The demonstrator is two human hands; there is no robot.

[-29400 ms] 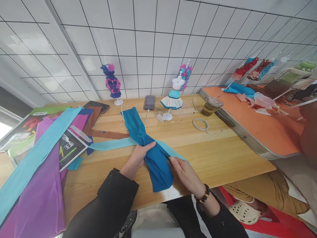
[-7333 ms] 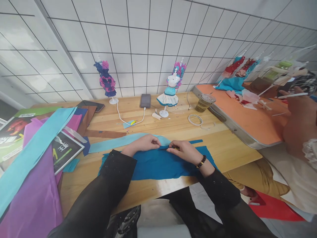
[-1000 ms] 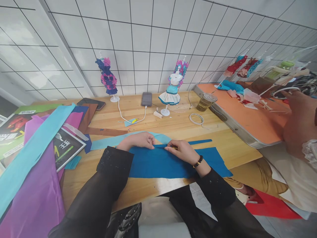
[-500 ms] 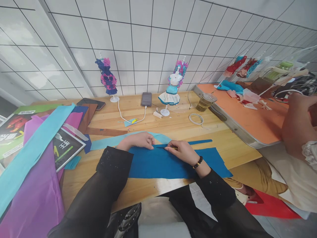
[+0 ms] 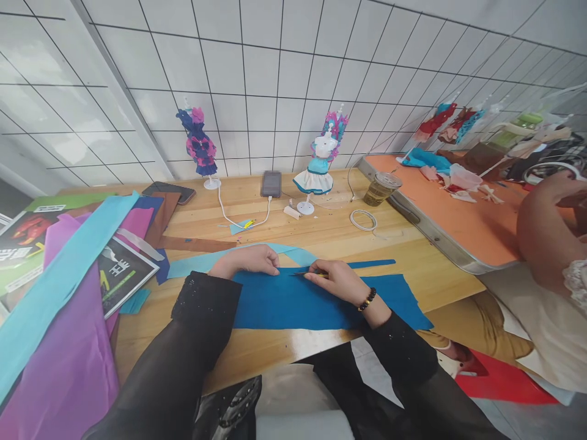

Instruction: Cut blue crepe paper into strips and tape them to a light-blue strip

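A dark blue sheet [image 5: 284, 305], thin like crepe paper or cloth, lies flat on the wooden table in front of me. At its far edge my right hand [image 5: 334, 280] is closed around small scissors [image 5: 300, 274], whose blades point left along that edge. A narrow blue strip [image 5: 372, 264], partly cut away from the sheet, extends to the right beyond my right hand. My left hand [image 5: 257, 260] pinches the sheet's far edge, left of the scissor tips. Behind both hands lies a light blue strip [image 5: 183, 266].
Coloured sheets [image 5: 68, 305] and magazines are heaped at the left. Further back stand two small dressed mannequins [image 5: 202, 146] [image 5: 316, 171], a cabled device [image 5: 271, 183], a lidded cup [image 5: 381, 188] and a tape roll [image 5: 363, 220]. Another person's arm [image 5: 545, 232] is over the orange table at right.
My left hand has shifted slightly left along the sheet's edge, and the sheet's left part shows more. The scissors stay nearly in place. The other person's arm has moved a little left.
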